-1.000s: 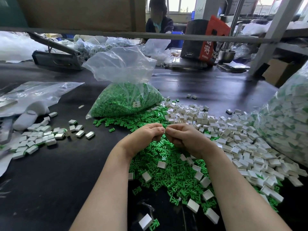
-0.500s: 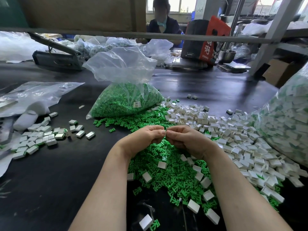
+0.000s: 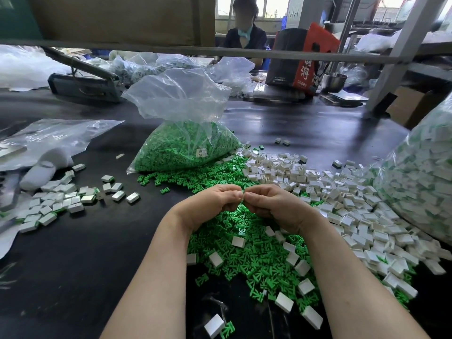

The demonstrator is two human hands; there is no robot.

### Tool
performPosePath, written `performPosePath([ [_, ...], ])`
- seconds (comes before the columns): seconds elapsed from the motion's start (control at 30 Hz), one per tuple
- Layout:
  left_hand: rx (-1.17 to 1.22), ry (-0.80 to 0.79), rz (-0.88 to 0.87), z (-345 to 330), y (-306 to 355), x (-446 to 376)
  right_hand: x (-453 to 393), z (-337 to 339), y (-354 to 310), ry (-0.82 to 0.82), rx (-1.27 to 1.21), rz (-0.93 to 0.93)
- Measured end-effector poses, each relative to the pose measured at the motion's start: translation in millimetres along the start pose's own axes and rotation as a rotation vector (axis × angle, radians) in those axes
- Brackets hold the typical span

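The left hand (image 3: 212,204) and right hand (image 3: 276,206) are positioned side by side at the centre of the black tabletop (image 3: 85,265), with the thumb tips touching each other. Grip state, both hands: the fingers are curled inward toward the palms. Whether either grip is grasping a part or is clenched on nothing cannot be told, since the fingertips face away from the camera. Both hands are located directly above the loose green clips (image 3: 244,250), which lie in a heap that runs from between the forearms to the far side of the hands. A few white housings are scattered on top of this heap. The main spread of white housings (image 3: 342,199) lies just to the right of the right hand and touches the green heap along its edge. A clear bag of green clips (image 3: 186,148), open at the top and bearing a small label, stands behind the heap. A large bag of white parts (image 3: 420,182) rests at the right edge. A separate group of white blocks (image 3: 58,204), some showing green at one end, lies well apart to the left, near a flat clear plastic bag (image 3: 49,138). A second person (image 3: 244,33) sits on the far side, beside a red and black carton (image 3: 303,57).
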State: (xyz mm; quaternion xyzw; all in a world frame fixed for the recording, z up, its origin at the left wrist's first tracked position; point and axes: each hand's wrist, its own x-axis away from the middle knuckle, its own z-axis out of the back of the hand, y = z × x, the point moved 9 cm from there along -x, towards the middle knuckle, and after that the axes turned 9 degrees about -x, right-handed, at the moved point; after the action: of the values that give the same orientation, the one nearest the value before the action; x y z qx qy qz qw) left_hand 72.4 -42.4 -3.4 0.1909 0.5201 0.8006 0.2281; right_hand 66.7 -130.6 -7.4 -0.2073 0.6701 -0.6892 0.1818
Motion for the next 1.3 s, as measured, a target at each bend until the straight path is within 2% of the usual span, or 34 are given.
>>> performPosePath([
  [0.33,-0.018,0.12,-0.027,10.0,-4.1,-4.5,-7.2,4.6,3.4,0.14,-0.093,0.034],
  [0.6,-0.068,0.147,-0.022,9.1,-6.0,-6.7,-9.2,12.1,5.5,0.261,-0.046,0.016],
  [0.83,0.015,0.198,-0.044,6.6,-7.0,-7.5,-8.7,15.3,5.4,0.278,-0.083,0.039],
  [1.03,0.03,0.274,-0.058,16.2,-4.8,-7.6,-6.7,20.3,2.1,0.313,-0.017,0.064],
  [1.17,0.059,0.262,-0.058,15.8,-2.9,-6.9,-5.9,20.1,-3.2,0.329,-0.004,0.106],
  [1.3,0.072,0.251,-0.049,14.6,-0.5,-4.7,-6.5,14.8,-11.0,0.313,0.117,0.13],
])
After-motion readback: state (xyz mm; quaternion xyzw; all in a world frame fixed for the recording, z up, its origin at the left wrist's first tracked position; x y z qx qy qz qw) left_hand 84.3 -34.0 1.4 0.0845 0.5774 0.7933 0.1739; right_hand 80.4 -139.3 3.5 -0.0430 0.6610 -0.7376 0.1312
